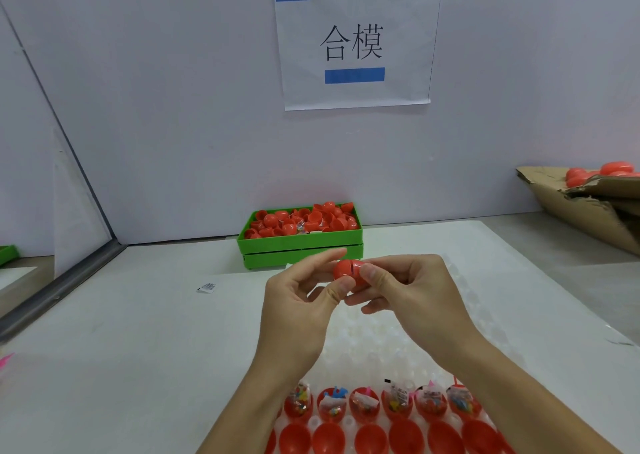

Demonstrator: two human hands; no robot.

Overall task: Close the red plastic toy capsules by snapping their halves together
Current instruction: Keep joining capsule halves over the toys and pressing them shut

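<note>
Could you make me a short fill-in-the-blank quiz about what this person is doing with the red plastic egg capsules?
1. Both hands, the left hand and the right hand, hold one red plastic egg-shaped capsule above the ____ table.
2. Loose red capsule halves fill a ____ plastic bin at the wall.
3. The paper sign on the wall carries two ____ tape strips.
4. Closed red capsules lie in a ____ box at the right.

Missing words: white; green; blue; cardboard

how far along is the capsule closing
Done: closed capsules show in the cardboard box at right. In hand: left hand and right hand pinch one capsule, its seam visible. Left: a row of filled halves and empty halves in the tray.
</note>
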